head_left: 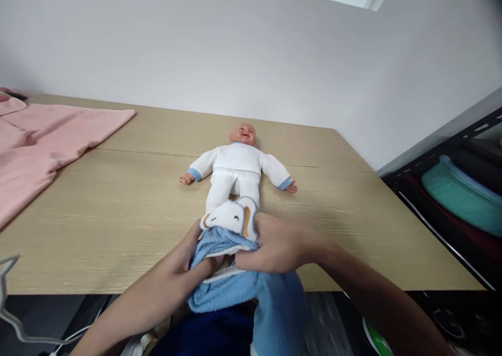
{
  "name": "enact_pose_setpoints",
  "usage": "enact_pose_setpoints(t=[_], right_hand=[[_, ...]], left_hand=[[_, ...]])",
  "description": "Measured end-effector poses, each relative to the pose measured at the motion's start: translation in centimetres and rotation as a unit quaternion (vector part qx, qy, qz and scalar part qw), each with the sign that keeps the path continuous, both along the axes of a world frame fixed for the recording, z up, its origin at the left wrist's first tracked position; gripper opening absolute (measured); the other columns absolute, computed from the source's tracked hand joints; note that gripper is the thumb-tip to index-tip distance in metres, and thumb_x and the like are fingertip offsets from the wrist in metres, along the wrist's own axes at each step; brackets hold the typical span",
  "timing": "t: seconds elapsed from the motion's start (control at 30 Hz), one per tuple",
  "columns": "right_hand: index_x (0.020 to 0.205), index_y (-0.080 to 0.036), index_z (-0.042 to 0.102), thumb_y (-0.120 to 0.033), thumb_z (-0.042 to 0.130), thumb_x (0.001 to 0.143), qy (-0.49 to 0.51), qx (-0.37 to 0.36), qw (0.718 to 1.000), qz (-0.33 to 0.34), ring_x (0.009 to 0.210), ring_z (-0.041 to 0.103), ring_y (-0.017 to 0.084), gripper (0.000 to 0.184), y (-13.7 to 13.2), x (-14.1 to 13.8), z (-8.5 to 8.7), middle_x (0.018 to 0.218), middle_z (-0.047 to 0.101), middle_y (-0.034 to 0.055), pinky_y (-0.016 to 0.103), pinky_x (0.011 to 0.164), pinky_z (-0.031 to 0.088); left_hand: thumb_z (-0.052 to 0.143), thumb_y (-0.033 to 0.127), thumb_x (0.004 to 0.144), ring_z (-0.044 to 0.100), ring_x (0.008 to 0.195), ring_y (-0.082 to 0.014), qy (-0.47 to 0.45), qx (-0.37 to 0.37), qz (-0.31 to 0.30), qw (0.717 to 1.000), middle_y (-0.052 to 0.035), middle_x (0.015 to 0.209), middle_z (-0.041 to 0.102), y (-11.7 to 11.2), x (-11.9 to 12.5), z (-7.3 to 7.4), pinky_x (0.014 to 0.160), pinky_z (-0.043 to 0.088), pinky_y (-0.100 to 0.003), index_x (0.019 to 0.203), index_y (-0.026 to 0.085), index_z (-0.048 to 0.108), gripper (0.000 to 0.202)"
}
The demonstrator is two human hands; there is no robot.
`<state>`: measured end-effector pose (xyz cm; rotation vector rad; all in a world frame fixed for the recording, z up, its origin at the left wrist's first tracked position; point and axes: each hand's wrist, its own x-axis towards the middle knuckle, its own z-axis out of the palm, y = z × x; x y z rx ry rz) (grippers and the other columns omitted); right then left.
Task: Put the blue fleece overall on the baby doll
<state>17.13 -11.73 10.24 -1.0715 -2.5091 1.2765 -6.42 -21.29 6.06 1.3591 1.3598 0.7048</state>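
Observation:
A baby doll (pixel 238 157) in white clothes with blue cuffs lies on its back on the table, arms spread and legs toward me. At the table's near edge I hold a blue fleece garment (pixel 229 293) with a white animal face and ears (pixel 227 216) on it. My left hand (pixel 188 264) grips the left side of its opening, thumb inside. My right hand (pixel 274 243) is closed on the opening's right side. The garment's upper part covers the doll's feet from view; whether they touch it I cannot tell. One part of the garment hangs below the table edge.
A pink cloth (pixel 50 141) lies on the left of the wooden table (pixel 137 199). A grey wire hanger (pixel 11 314) pokes in at lower left. On the right, a black metal rack (pixel 439 215) holds a green folded item (pixel 463 194). White walls (pixel 196 47) stand behind.

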Motion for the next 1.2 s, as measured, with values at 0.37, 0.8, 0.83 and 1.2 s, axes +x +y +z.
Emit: enact_pose_setpoints(t=[0.37,0.8,0.83,1.2], right_hand=[[0.125,-0.020,0.066,-0.028,0.065,0.089,-0.188,0.175,0.966,-0.042,0.101,0.078,0.035,0.036,-1.8,-4.4,-5.4,0.121,0.080,0.0160,0.042,0.077,0.053],[0.154,-0.029,0.043,-0.014,0.076,0.082,0.045,0.104,0.993,-0.027,0.129,0.075,0.036,0.080,-1.0,-1.8,-9.5,0.143,0.074,0.0126,0.048,0.104,0.061],[0.156,-0.029,0.042,-0.013,0.078,0.082,0.071,0.105,0.991,-0.036,0.129,0.075,0.034,0.084,-0.8,-1.8,-9.7,0.144,0.074,0.0120,0.047,0.104,0.061],[0.114,-0.024,0.073,-0.018,0.078,0.093,0.139,0.178,0.972,0.060,0.108,0.070,0.027,0.023,4.2,-0.8,-9.6,0.114,0.077,0.0075,0.040,0.094,0.057]], left_hand=[[0.044,0.035,0.105,0.074,0.111,-0.0436,0.227,0.051,-0.039,0.972,-0.0211,0.121,0.077,0.9,-1.0,-6.8,0.097,0.057,-0.060,0.127,0.020,0.054,0.028],[0.059,0.030,0.101,0.067,0.126,-0.0349,0.074,0.127,0.046,0.988,-0.0156,0.134,0.070,0.4,-1.9,-8.8,0.111,0.053,-0.052,0.139,0.019,0.056,0.039],[0.059,0.029,0.102,0.067,0.127,-0.0340,0.058,0.130,0.048,0.989,-0.0152,0.136,0.070,0.6,-2.0,-8.8,0.112,0.052,-0.051,0.141,0.019,0.055,0.041],[0.067,0.038,0.110,0.069,0.108,-0.0270,0.065,0.252,-0.171,0.950,-0.0086,0.114,0.077,6.9,-6.6,-8.2,0.097,0.053,-0.038,0.109,0.020,0.076,0.020]])
